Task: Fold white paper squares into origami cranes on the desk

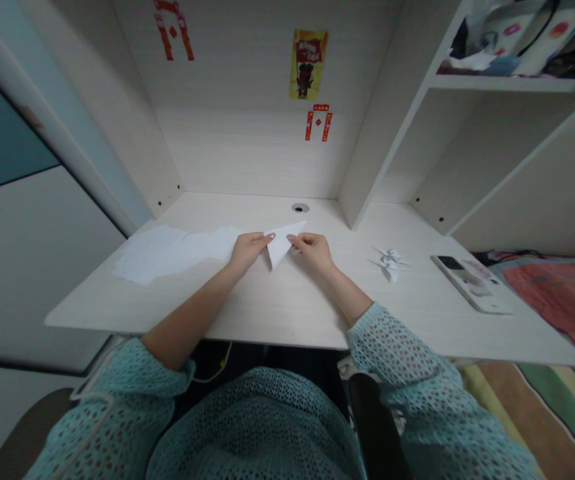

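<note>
A white sheet of paper (279,247), folded into a triangular shape, is held up over the desk between my two hands. My left hand (250,249) pinches its left side, thumb on top. On the right side, my right hand (312,247) grips it between thumb and fingers. One corner of the folded paper points down toward me, another up to the right. Loose white sheets of paper (167,252) lie spread on the desk left of my left hand. To the right of my right hand sit small folded paper pieces (390,262) with pointed tips.
A white phone or phone case (471,283) lies on the desk (277,313) at the right. A cable hole (300,208) is near the back panel. Shelf walls (392,133) rise behind. A bed with a striped cover (532,407) adjoins on the right.
</note>
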### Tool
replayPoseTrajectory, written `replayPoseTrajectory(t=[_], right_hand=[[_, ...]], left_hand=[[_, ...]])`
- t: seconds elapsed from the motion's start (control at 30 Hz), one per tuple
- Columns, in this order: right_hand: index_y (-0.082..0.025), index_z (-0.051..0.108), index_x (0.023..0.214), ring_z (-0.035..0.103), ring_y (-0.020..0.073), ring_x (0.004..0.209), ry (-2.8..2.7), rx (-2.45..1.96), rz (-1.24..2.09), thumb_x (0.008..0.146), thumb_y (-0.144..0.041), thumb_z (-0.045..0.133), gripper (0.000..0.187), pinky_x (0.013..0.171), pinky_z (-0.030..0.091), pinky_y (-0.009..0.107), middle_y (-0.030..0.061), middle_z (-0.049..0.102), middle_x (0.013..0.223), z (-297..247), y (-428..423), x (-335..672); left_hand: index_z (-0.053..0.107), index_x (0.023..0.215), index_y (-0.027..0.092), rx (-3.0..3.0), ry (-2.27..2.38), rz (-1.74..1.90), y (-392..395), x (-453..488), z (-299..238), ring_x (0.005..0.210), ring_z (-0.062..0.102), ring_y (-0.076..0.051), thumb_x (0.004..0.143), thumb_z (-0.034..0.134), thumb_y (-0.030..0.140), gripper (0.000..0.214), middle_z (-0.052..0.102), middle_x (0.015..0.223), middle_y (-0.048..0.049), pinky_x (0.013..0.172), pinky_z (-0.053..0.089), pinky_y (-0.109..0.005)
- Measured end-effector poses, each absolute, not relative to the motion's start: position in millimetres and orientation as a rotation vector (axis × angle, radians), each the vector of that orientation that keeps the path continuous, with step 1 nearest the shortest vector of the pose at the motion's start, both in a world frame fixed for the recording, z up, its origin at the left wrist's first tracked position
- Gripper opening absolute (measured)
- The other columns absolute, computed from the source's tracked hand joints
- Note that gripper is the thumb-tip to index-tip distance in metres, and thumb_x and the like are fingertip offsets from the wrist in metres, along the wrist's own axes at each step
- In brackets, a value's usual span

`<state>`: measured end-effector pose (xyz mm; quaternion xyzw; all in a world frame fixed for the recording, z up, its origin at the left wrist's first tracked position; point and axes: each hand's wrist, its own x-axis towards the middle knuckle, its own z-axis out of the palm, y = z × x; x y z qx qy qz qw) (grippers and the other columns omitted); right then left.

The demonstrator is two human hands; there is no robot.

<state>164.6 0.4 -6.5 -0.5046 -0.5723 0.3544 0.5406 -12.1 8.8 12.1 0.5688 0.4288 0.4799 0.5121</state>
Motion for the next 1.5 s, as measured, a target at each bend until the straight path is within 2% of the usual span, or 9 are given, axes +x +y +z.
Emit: replayPoseTrajectory(t=[0.17,0.33,0.6,0.97,1.33,1.5], right_hand=[[-0.017,0.053,0.055,0.043,0.0104,0.052,-1.327,-1.152,0.864,0.067,-0.059,0.062,0.044,0.051,0.032,0.024,-0.0016,0.051,0.053,-4.5,-0.4,160.9],[-0.016,0.059,0.062,0.044,0.01,0.053,-1.327,-1.137,0.962,0.066,-0.06,0.062,0.044,0.05,0.033,0.023,0.0002,0.056,0.06,-3.6,-6.5,154.4],[-0.016,0.055,0.052,0.032,0.0081,0.046,-1.341,-1.197,0.95,0.066,-0.062,0.062,0.049,0.046,0.022,0.024,-0.0032,0.044,0.047,-16.9,-3.9,150.8],[-0.017,0.054,0.051,0.029,0.0077,0.043,-1.325,-1.188,1.003,0.062,-0.063,0.063,0.049,0.045,0.019,0.024,-0.0035,0.043,0.045,-11.8,-6.3,151.1],[-0.015,0.059,0.055,0.033,0.0079,0.044,-1.286,-1.198,1.01,0.061,-0.064,0.064,0.049,0.045,0.023,0.024,-0.0024,0.047,0.049,-9.1,-7.3,150.6],[-0.016,0.057,0.052,0.033,0.0082,0.044,-1.249,-1.205,1.037,0.063,-0.067,0.061,0.052,0.044,0.024,0.024,-0.0019,0.047,0.047,-11.8,-6.1,148.2]], left_hand=[[0.069,0.069,0.013,1.301,0.97,1.177,11.0,-10.8,6.6,0.075,0.061,-0.018,0.055,0.076,0.053,0.042,0.07,0.078,-0.0072,0.077,0.046,-0.03],[0.067,0.066,0.014,1.259,0.957,1.248,6.9,-8.7,7.9,0.074,0.062,-0.018,0.058,0.076,0.051,0.039,0.07,0.075,-0.0059,0.079,0.047,-0.032],[0.07,0.074,0.012,1.163,0.926,1.211,8.9,-8.1,4.0,0.082,0.064,-0.02,0.054,0.079,0.046,0.04,0.071,0.084,-0.0092,0.085,0.047,-0.035],[0.071,0.081,0.012,1.143,0.918,1.192,13.6,-9.7,-0.8,0.084,0.064,-0.019,0.058,0.079,0.04,0.037,0.071,0.086,-0.0093,0.089,0.045,-0.036],[0.071,0.081,0.012,1.123,0.904,1.179,9.8,-8.1,2.3,0.086,0.065,-0.022,0.056,0.08,0.039,0.038,0.071,0.088,-0.0105,0.091,0.045,-0.038],[0.071,0.079,0.012,1.138,0.895,1.209,9.0,-6.0,0.7,0.084,0.065,-0.021,0.057,0.079,0.042,0.038,0.071,0.083,-0.0095,0.09,0.046,-0.037]])
